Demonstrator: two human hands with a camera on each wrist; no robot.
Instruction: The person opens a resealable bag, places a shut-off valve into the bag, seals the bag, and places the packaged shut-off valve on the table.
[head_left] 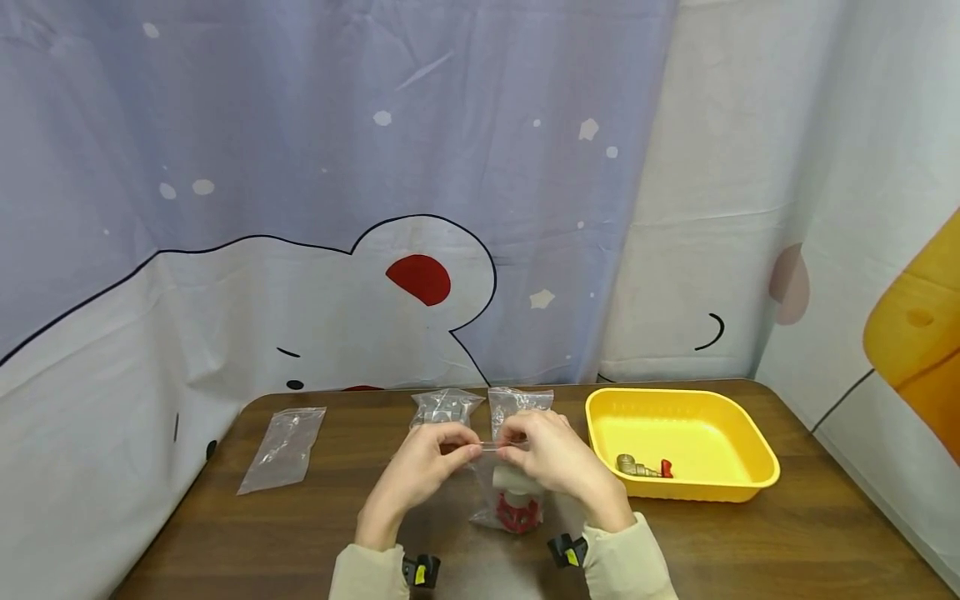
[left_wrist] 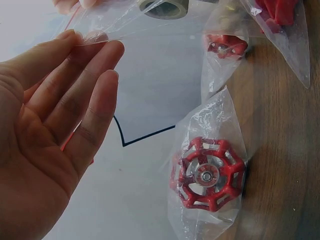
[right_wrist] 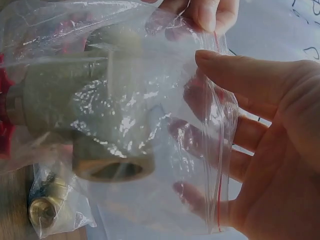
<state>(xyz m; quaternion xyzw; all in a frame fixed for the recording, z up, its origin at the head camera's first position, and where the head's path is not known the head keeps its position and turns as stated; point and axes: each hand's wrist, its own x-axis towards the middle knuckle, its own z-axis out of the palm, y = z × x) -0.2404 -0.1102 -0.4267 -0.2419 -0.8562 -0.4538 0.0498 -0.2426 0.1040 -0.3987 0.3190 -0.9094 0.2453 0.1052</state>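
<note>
My left hand (head_left: 431, 462) and right hand (head_left: 555, 454) pinch the upper edge of a clear zip bag (right_wrist: 175, 150), fingertips close together. The bag's red seal line runs near my right thumb in the right wrist view. Inside the bag hangs a pale beige-green pipe valve (right_wrist: 55, 95) with a red handwheel (head_left: 517, 512), its round pipe opening facing downward in that view. My left hand's remaining fingers are extended in the left wrist view. Behind the bag, the right hand's fingers show through the plastic. Whether the seal is parted I cannot tell.
Two bagged parts, one bag (head_left: 447, 406) and another bag (head_left: 520, 402), lie behind my hands; red handwheels (left_wrist: 207, 175) show. A flat clear bag (head_left: 283, 450) lies left. The yellow basket (head_left: 750, 475) at right holds a brass valve (head_left: 636, 467) with a red handle.
</note>
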